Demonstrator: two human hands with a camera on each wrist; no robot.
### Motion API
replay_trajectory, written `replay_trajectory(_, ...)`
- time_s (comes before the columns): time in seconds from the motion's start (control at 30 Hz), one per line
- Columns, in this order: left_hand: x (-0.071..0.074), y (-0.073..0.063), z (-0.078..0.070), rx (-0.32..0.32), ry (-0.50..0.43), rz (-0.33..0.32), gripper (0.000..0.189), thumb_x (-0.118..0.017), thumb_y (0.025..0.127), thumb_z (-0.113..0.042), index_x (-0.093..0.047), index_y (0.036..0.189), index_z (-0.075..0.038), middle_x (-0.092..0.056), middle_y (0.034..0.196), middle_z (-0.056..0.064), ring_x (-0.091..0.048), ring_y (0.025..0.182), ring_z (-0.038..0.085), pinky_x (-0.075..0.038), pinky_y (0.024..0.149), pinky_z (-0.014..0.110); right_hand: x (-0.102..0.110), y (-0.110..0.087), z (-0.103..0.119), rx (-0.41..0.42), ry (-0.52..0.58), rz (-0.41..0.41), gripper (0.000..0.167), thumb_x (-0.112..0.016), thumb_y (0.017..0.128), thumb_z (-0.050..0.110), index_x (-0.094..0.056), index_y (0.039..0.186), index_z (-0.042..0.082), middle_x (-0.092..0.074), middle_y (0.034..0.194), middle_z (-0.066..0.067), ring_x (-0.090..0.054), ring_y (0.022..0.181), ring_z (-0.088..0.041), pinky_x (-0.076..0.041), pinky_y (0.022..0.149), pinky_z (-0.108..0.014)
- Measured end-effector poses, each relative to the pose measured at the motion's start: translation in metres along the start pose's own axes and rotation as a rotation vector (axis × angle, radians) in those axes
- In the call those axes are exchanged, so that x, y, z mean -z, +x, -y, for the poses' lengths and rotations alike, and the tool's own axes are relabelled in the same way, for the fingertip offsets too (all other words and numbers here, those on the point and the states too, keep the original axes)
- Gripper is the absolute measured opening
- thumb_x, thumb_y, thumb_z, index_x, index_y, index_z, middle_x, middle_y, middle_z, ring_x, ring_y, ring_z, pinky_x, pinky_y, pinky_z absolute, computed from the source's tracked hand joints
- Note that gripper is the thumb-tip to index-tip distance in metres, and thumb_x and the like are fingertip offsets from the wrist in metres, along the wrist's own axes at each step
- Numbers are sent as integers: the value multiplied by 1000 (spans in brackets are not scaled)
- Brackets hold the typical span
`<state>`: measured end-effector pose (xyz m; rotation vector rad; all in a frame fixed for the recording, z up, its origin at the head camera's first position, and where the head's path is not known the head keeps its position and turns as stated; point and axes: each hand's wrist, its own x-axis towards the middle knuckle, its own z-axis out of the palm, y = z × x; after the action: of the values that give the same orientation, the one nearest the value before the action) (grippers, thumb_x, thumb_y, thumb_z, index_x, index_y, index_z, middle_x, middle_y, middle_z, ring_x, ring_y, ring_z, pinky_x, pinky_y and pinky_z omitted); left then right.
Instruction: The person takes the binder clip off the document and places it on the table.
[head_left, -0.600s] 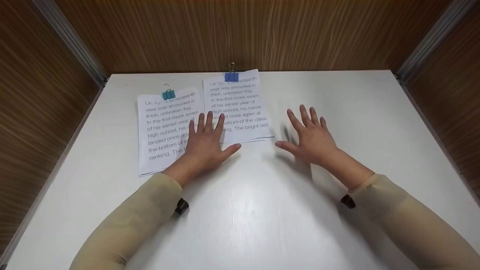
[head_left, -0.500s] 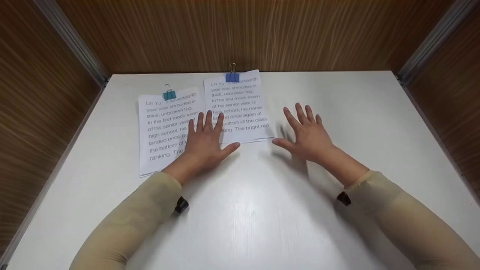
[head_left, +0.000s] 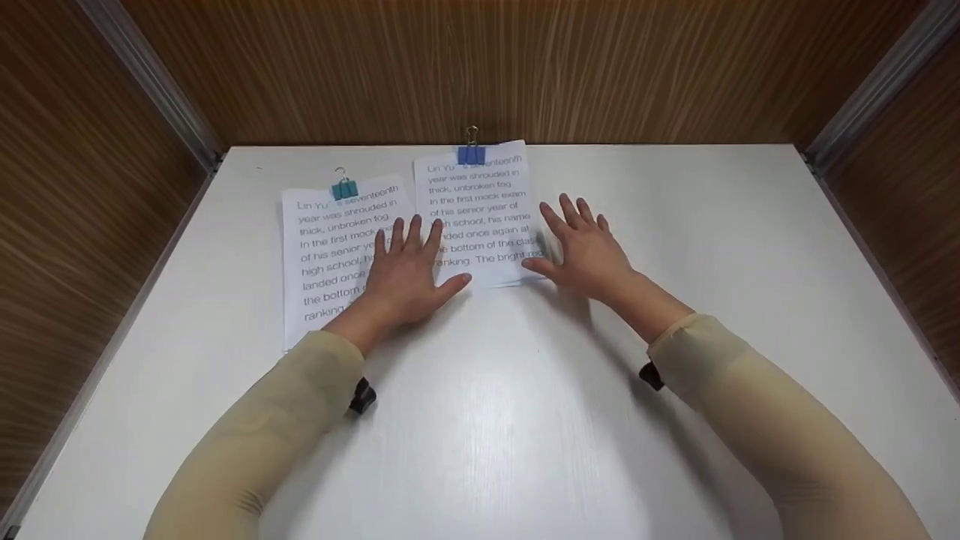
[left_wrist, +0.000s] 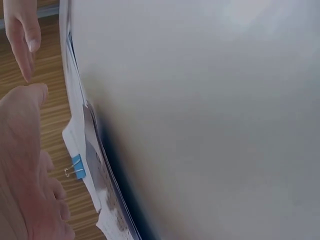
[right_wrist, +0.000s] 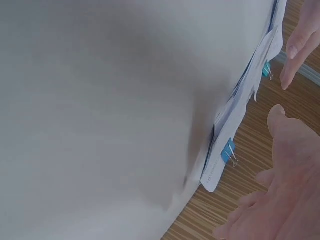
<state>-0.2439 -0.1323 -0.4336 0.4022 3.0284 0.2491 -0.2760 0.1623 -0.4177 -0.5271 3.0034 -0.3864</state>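
Currently, you hold both hands above a white table walled in by wood-grain panels, with two clipped sets of printed pages lying toward its far edge. A teal binder clip bites the top of the left page stack; a blue binder clip grips the top of the right page stack, which sits farther back, its wire handle raised before the rear panel. Your left hand, fingers straight and fanned, grasps nothing as it spans the lower neighbouring parts of both stacks, hiding whether they overlap there. Your right hand, likewise spread and free of any object, hovers beside the right stack, thumb over its lower right corner. Both top sheets carry the same large type, beginning "Lin Yu's seventeenth year."
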Motion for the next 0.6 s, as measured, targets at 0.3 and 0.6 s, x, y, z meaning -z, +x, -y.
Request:
replay_trajectory(0.3, 0, 11, 4, -18, 12, 29, 99, -37, 102, -77, -13, 172, -11, -10, 176, 20, -3, 161, 47, 1, 128, 62, -8, 15, 3, 4, 26, 68, 94, -65, 100, 59, -21, 171, 16, -9, 177, -18, -7, 162, -41, -11, 128, -62)
replay_trajectory(0.6, -2, 18, 8, -20, -19, 89, 94, -38, 103, -73, -16, 171, -12, -11, 176, 16, -1, 161, 45, 2, 129, 60, -15, 22, 5, 25, 21, 130, 86, -62, 105, 53, -22, 171, 15, -9, 176, -18, -9, 162, -40, -15, 128, -62)
